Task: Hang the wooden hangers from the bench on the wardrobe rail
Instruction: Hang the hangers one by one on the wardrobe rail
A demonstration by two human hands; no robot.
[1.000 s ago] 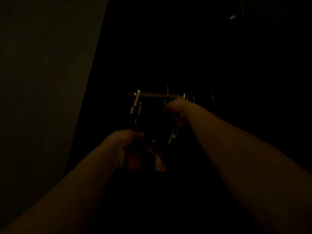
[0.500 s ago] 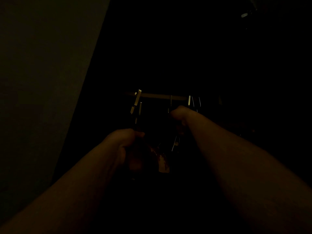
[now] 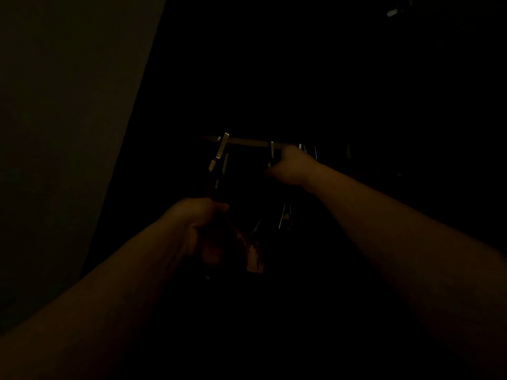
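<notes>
The scene is very dark. A thin wardrobe rail (image 3: pixel 247 142) runs across the middle of the view. My left hand (image 3: pixel 192 223) is closed around a bundle of wooden hangers (image 3: pixel 252 253), whose metal hooks (image 3: pixel 220 154) stick up to the rail's left part. My right hand (image 3: pixel 290 168) is raised just under the rail, fingers closed on one hanger by its hook (image 3: pixel 272 153). Several other hooks (image 3: pixel 307 149) hang on the rail right of that hand. Glints of hanging hangers' metal (image 3: pixel 284 218) show below my right wrist.
A pale wall or wardrobe side panel (image 3: pixel 68 133) fills the left of the view. The wardrobe interior behind the rail is black. A small bright glint (image 3: pixel 392 12) shows at the top right.
My right hand dropped slightly away from the rail, then rose back up to it with its hanger. My left hand has stayed in place with the bundle.
</notes>
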